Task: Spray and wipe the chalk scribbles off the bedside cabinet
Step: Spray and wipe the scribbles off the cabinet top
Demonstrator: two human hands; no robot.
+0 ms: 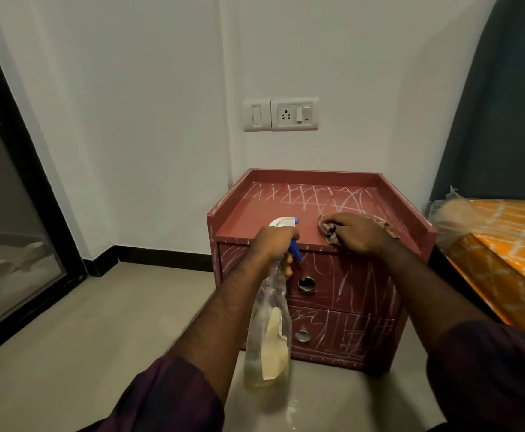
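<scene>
A dark red bedside cabinet (245,210) with two drawers stands against the white wall. White chalk scribbles (323,196) cover the back of its top and both drawer fronts. My left hand (273,241) grips the neck of a clear spray bottle (269,325) with a blue trigger and white nozzle, held in front of the cabinet's left side. My right hand (356,233) presses a crumpled checked cloth (328,230) onto the front of the cabinet top. The front left part of the top shows no chalk.
A bed with an orange patterned cover (510,244) stands close on the right. A wall socket plate (281,114) sits above the cabinet. A dark-framed glass door (15,213) is at the left. Beige floor tiles (99,322) lie open on the left.
</scene>
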